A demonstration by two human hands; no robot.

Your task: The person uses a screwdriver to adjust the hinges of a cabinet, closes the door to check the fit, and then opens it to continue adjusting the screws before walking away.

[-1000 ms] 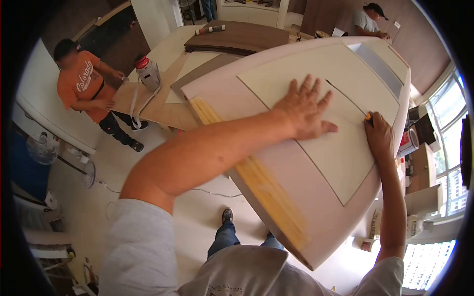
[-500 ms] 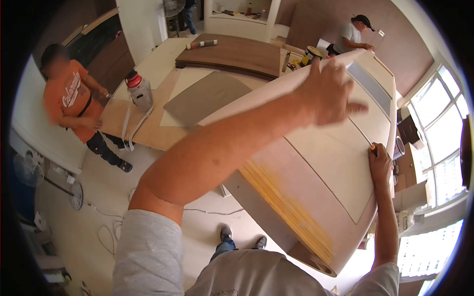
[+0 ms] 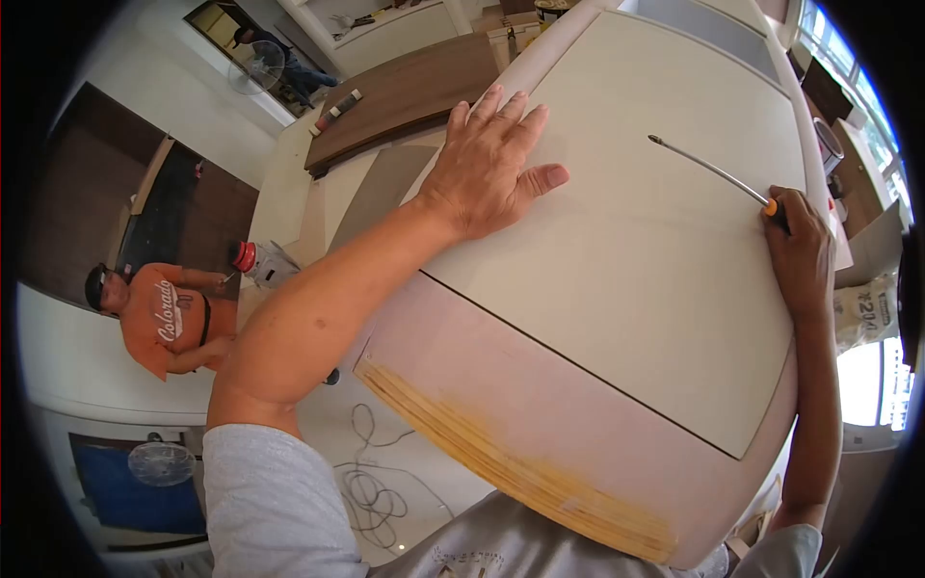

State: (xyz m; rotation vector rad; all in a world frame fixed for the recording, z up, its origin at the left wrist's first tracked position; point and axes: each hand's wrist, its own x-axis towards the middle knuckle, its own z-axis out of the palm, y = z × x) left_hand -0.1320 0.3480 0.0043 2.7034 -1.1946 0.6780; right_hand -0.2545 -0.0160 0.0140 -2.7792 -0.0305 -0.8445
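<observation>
A large curved panel piece lies in front of me, with a pale flat sheet set into its top. My left hand is over the sheet's left edge, fingers spread, and holds nothing. At the right edge my right hand is closed around the orange-and-black handle of a screwdriver. Its long metal shaft points left across the sheet. Beyond the sheet is a grey recessed section. Yellowish streaks mark the near layered edge.
A person in an orange shirt stands at left near a red-capped bottle. Behind lies a dark brown board with a roll beside it. Loose cable is on the floor. Another person is in the far doorway.
My left hand has come down from its raised, pointing pose to the sheet with fingers spread. My view has shifted closer over the panel. The right hand still holds the screwdriver, its shaft now plainly visible.
</observation>
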